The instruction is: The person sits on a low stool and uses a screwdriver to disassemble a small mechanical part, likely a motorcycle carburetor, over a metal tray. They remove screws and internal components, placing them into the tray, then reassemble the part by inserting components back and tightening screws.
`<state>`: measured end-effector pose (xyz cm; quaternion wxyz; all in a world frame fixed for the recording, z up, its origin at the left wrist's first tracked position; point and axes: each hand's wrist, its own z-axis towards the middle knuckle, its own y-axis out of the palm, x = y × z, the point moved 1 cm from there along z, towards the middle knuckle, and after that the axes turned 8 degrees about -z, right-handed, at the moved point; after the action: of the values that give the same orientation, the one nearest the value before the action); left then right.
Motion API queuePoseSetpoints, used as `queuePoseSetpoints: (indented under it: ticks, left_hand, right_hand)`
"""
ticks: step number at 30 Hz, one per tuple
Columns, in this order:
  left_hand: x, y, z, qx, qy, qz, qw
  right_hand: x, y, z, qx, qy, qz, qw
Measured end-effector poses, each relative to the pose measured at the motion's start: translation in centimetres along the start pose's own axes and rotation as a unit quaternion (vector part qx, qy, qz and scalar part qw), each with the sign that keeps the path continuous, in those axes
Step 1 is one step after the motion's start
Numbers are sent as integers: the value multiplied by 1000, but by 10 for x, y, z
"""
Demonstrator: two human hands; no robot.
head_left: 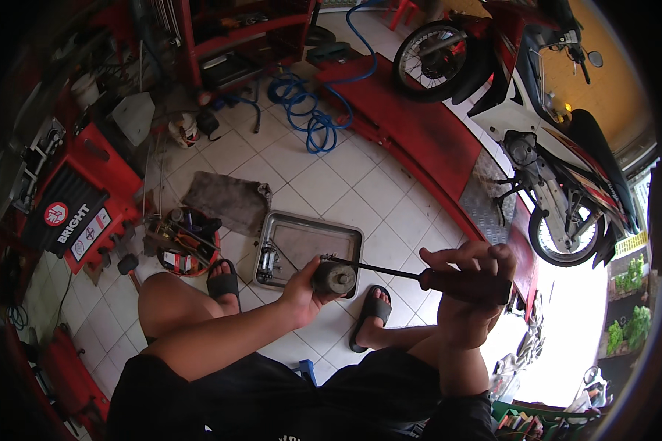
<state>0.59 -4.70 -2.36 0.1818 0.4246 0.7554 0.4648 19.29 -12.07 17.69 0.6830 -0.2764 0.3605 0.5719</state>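
Observation:
My left hand (299,300) is closed around a grey, cylindrical metal motor part (336,281), its round end with a central boss turned upward. In my right hand (469,323) is a screwdriver (456,285) with a thick dark handle. Its long shaft points left, and the tip meets the upper edge of the metal part, near my left fingertips; the exact contact is too small to tell. Below them on the floor lies a shallow metal tray (360,246), with small shiny metal parts (269,259) along its left side.
A round tool basket (215,246) and a dirty cloth (224,201) lie left of the tray. Coiled blue hose (320,136) is farther off. A red lift platform (412,132) with a motorcycle (544,158) stands at right. A red tool cabinet (95,169) stands left.

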Motion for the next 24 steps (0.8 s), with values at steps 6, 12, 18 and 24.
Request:
queuePoseSetpoints:
  ticks: [6,12,18,24]
  left_hand:
    - [11,-3,2,-19,66,113,991]
    - [30,17,-18,-42,133,217,966]
    - [55,30,-37,-138,268,398,867]
    - [79,58,-59,-188,470,544,669]
  right_hand:
    - [-30,-25,3,11,-20,-363,931]
    - [-71,-57,1,-79,168,-478,858]
    - [-59,-69,-46,-229,-79,-646,724]
    - [-36,-71,-82,-164,462,-114,864]
